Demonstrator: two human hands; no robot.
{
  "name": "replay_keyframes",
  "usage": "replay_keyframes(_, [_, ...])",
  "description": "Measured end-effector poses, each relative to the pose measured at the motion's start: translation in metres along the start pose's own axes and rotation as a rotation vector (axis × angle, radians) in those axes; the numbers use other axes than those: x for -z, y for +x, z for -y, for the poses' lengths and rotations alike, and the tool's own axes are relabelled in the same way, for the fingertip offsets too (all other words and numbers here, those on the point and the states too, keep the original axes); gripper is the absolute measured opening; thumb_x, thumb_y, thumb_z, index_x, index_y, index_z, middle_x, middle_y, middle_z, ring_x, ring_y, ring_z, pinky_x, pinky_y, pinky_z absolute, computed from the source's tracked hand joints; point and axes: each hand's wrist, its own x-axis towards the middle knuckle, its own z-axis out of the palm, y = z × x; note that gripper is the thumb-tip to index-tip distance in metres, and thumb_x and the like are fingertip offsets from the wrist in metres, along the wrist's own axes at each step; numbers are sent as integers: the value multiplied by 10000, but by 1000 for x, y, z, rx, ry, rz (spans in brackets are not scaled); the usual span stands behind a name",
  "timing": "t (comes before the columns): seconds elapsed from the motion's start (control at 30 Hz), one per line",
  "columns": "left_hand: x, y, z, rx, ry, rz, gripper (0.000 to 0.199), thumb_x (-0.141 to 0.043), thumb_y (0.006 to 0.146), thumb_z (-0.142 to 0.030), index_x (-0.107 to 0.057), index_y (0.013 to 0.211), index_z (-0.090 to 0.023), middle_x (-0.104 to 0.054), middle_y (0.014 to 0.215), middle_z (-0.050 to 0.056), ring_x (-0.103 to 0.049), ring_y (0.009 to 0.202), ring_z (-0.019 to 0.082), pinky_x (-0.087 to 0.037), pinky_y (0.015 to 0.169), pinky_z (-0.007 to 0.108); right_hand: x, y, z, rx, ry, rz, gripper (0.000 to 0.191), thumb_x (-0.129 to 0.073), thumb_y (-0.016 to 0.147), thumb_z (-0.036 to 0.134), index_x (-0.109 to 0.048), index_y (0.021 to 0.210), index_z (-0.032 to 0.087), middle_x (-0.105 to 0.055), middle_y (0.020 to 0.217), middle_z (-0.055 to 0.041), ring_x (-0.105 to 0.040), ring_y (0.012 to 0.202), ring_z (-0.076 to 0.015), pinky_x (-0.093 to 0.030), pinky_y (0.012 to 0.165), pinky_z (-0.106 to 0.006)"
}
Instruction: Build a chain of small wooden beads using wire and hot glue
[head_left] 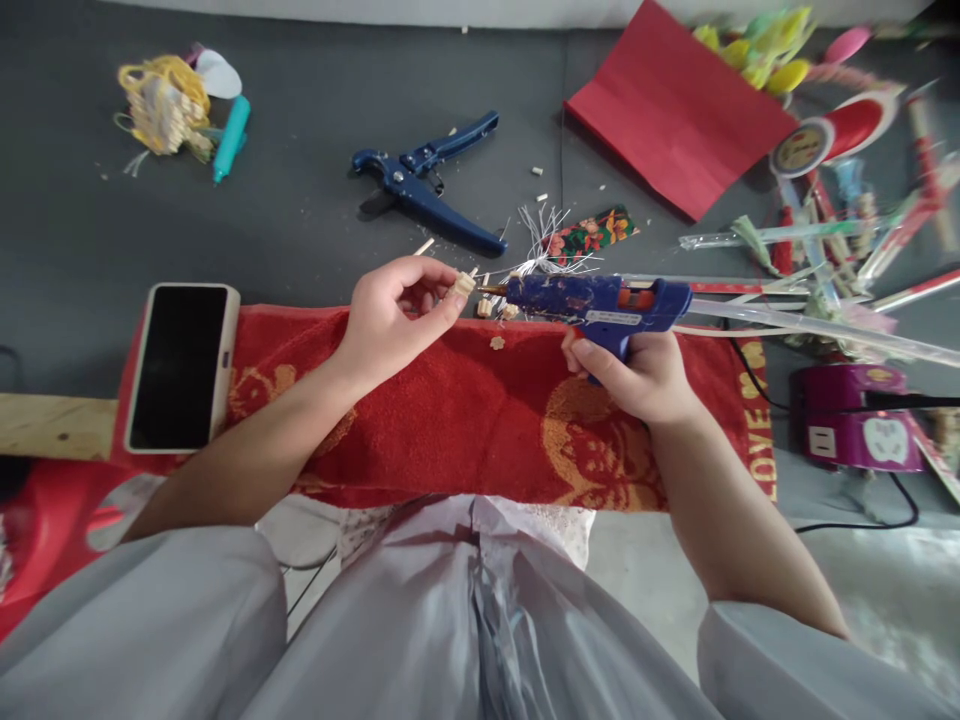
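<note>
In my right hand (634,375) is a blue hot glue gun (577,303), its fingers wrapped round the handle. A long clear glue stick (810,328) runs out of its back end. My left hand (409,315) pinches a small cream-coloured flower-shaped piece (464,284) between thumb and fingertips. The gun's nozzle points left at this piece, very close; whether they touch I cannot tell. Similar small cream pieces (485,308) lie just below the nozzle, and one flat flower-shaped bit (497,343) rests on the red towel (450,420) under my hands.
Beyond my hands lie a blue cutter (431,195), white wires (546,240) and red paper (675,110). A phone-like device (182,368) sits left on the towel. At right are a ribbon spool (832,130), a purple box (859,415) and cables. Yellow string (165,95) and a teal pen (232,140) lie far left.
</note>
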Motion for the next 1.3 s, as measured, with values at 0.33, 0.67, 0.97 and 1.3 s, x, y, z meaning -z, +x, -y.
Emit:
replay_keyframes(0.33, [2,-6,7,-336,335,3,84,-671,865,-197,-700,943,-187,-711,861,23,-577,667,101,-517,677,255,32,-11,11,-43,-592,-217,387,-543,915,599,-635,928,224,-638,728,-32,-557,627,-188,-420,585,-336])
replay_keyframes(0.67, [0,-4,7,-358,500,69,144,-611,886,-263,-709,937,-172,-727,876,35,-605,714,128,-514,718,275,55,-34,16,-374,-1369,-6,467,-542,980,324,-552,1336,22,-676,1180,-266,-611,1123,-379,-491,906,-447])
replay_keyframes(0.97, [1,1,10,-291,552,71,134,-627,865,-243,-715,941,-178,-712,876,34,-619,751,136,-517,755,281,32,-18,48,-73,-1239,55,298,-489,1010,297,-661,1182,124,-689,1093,-185,-629,1060,-334,-499,923,-441])
replay_keyframes(1.3, [1,2,16,-330,550,51,121,-644,837,-250,-718,911,-189,-721,844,24,-571,675,128,-475,680,277,-34,39,43,125,-824,391,150,-646,829,109,-719,945,169,-724,949,-87,-637,918,-232,-413,788,-326])
